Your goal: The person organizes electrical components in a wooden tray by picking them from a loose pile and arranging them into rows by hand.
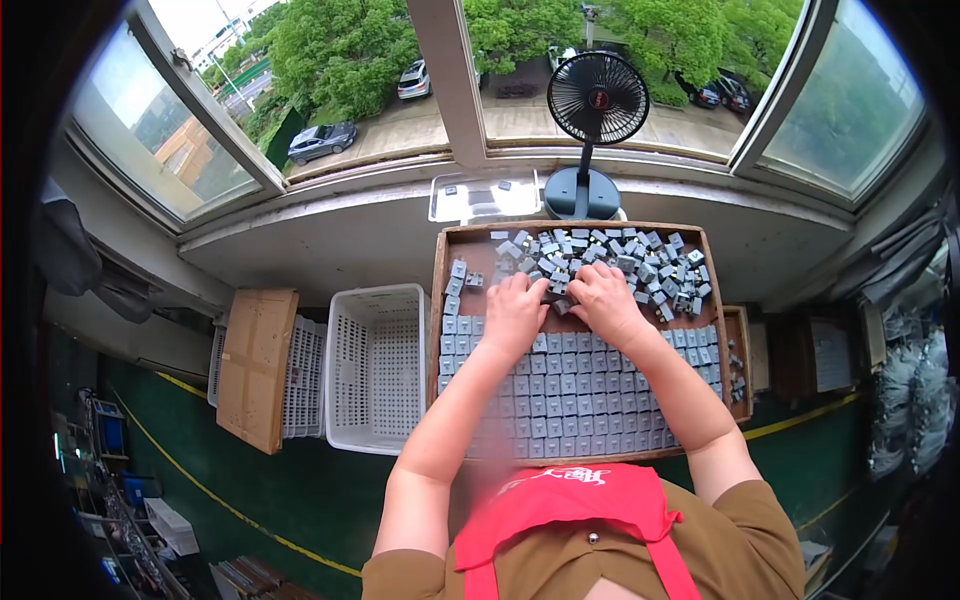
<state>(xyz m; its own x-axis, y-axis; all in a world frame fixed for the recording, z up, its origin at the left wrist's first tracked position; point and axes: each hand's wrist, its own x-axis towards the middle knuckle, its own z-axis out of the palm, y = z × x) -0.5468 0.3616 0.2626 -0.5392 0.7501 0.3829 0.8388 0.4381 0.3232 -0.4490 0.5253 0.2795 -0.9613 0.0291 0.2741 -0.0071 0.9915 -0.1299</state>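
Small grey block-shaped components (640, 262) are lying jumbled in the far part of a wood-rimmed tray (438, 300), while many more are sitting in neat rows (570, 405) across its near part, towards the person's body. The left hand (514, 314) and the right hand (606, 303) are resting close together at the pile's near edge. The fingers of both are curving inward about a few components; whether any piece is actually being pinched, I cannot tell. The step in hand is seemingly picking out and turning loose pieces for lining up; the next move is probably calling for setting one, facing like the others, against the farthest row without nudging its neighbours.
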